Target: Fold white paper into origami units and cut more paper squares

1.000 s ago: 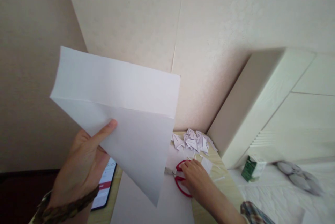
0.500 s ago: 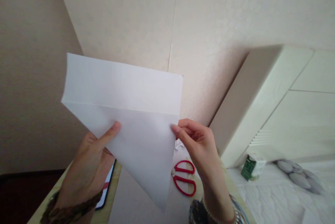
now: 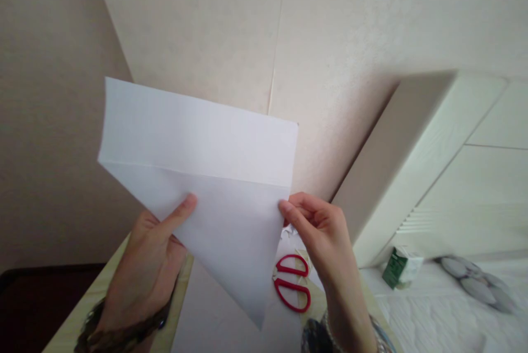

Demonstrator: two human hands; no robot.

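Note:
A white sheet of paper [image 3: 231,221] is held up in the air, folded on the diagonal so its lower part is a triangle pointing down, with a single-layer strip above the fold edge. My left hand [image 3: 148,265] grips its lower left slanted edge, thumb on the front and fingers behind. At the right edge, my right hand [image 3: 319,226] pinches the paper between thumb and fingers. Red-handled scissors [image 3: 292,284] lie on the table below, close to my right wrist; the paper hides their blades.
More white paper [image 3: 202,309] lies on the wooden table [image 3: 99,298], with crumpled scraps [image 3: 289,232] behind the scissors. A green and white box [image 3: 400,268] and grey rounded items [image 3: 474,281] rest to the right, beside a white headboard-like panel [image 3: 466,188]. A pale wall stands in front.
The paper's upper right corner has shifted slightly right and down as my right hand moved right. My left hand keeps its grip. The phone seen by my left wrist is now hidden.

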